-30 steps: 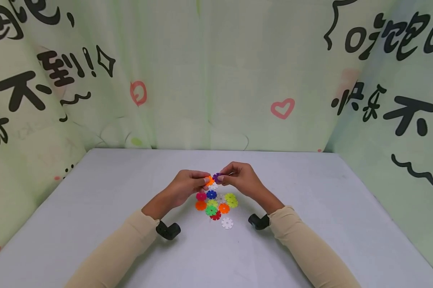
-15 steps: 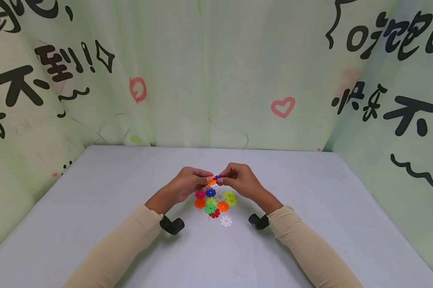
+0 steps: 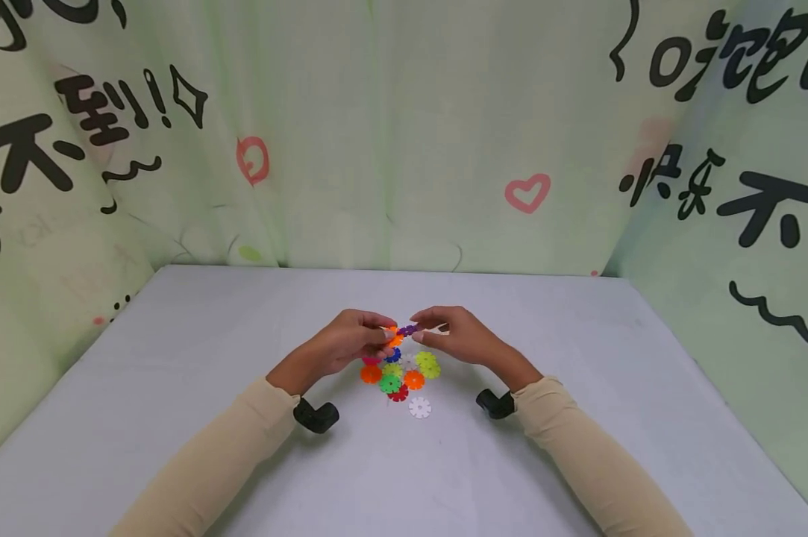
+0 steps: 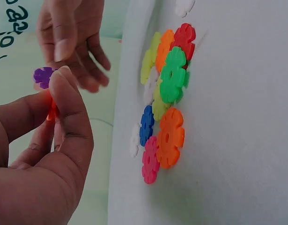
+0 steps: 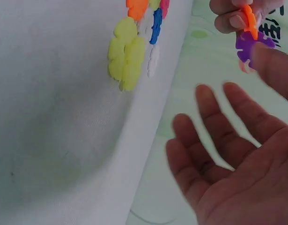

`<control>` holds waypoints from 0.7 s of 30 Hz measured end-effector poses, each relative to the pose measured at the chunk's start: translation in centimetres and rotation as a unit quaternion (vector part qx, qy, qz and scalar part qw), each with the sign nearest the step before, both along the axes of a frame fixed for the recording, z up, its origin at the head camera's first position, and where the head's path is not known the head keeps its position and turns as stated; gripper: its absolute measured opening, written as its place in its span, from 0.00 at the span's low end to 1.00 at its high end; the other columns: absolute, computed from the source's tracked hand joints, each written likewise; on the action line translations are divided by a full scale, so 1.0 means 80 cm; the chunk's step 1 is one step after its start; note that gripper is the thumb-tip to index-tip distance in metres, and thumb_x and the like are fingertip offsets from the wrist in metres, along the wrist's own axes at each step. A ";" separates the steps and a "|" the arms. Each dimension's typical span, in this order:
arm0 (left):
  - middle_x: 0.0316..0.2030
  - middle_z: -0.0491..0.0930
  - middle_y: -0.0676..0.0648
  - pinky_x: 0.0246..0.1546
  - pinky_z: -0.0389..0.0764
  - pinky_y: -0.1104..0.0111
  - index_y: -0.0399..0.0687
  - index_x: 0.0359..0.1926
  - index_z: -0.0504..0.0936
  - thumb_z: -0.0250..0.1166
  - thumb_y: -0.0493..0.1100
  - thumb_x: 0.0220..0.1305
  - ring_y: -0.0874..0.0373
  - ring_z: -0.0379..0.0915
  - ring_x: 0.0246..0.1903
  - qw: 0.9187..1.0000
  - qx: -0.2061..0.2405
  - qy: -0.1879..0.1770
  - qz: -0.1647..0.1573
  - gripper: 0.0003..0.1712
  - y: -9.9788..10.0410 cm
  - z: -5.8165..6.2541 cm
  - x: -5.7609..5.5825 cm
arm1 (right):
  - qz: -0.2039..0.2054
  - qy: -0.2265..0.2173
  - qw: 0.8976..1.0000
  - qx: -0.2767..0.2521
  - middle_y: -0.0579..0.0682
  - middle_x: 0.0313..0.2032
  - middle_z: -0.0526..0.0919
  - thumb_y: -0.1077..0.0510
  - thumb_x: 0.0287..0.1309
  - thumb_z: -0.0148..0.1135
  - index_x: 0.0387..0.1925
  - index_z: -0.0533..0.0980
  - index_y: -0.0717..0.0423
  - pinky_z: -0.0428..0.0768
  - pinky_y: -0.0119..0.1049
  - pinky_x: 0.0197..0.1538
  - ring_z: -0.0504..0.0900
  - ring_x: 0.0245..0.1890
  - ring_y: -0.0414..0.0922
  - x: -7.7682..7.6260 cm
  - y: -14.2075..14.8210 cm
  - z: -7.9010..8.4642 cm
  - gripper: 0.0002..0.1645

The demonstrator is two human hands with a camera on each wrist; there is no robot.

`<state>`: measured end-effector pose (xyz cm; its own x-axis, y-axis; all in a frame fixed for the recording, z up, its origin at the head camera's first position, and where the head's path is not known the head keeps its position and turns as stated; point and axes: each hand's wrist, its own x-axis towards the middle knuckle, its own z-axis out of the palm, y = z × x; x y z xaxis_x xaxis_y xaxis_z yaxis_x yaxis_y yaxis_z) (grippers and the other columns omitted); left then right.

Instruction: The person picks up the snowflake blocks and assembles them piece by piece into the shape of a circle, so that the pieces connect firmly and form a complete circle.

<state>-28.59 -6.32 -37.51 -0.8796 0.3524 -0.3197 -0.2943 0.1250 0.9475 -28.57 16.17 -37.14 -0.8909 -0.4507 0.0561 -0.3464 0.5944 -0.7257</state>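
The left hand [image 3: 346, 343] pinches an orange notched flower disc [image 5: 249, 21] above the desk [image 3: 410, 477]. A purple flower disc [image 5: 246, 45] joins it crosswise, jutting rightward; loose flower discs [image 3: 390, 383] lie below, nearer the person. Just right of the purple disc, the right hand [image 3: 467, 337] spreads its fingers; whether its thumb touches that disc, I cannot tell.
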 end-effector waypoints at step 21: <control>0.46 0.81 0.41 0.42 0.81 0.66 0.39 0.56 0.80 0.60 0.34 0.68 0.54 0.79 0.31 1.000 -0.004 0.009 0.013 0.16 -0.016 -0.004 0.001 | -0.056 -0.045 0.983 0.169 0.49 0.31 0.75 0.63 0.52 0.72 0.37 0.77 0.56 0.75 0.39 0.40 0.73 0.34 0.46 0.003 -0.004 -0.016 0.12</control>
<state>-28.53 -7.64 -37.85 -0.8937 0.3278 -0.3064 -0.2805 0.1248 0.9517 -28.31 15.87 -38.42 -0.9302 -0.3297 -0.1612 -0.2091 0.8372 -0.5053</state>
